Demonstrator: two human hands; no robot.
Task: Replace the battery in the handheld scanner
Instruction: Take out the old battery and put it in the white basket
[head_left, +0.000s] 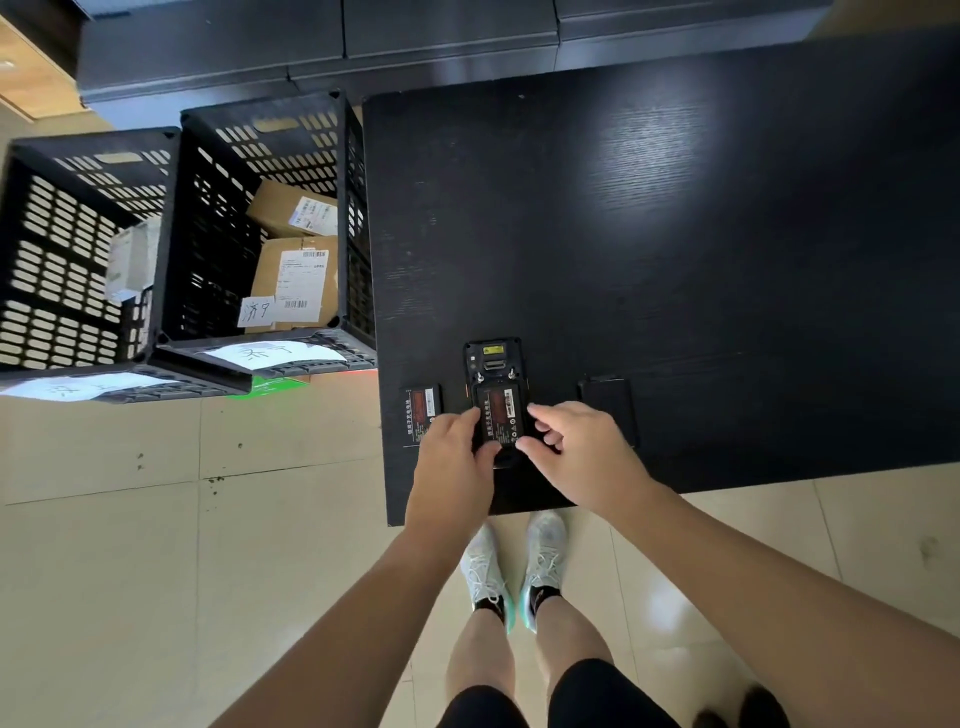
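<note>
The black handheld scanner (492, 361) lies back side up near the front left corner of the black table (675, 234). A black battery with a red label (500, 415) sits in its open compartment. My left hand (452, 457) grips the scanner's lower left side, thumb on the battery's lower edge. My right hand (576, 447) touches the battery's right edge with its fingertips. A second battery (420, 410) lies flat to the left, partly hidden by my left hand. A black cover (608, 402) lies on the table to the right.
Two black slotted crates (93, 249) stand on the floor left of the table; the nearer crate (270, 156) holds cardboard parcels (296, 275). Dark cabinets (363, 47) run along the back. My feet in white shoes (514, 566) stand at the table's front edge.
</note>
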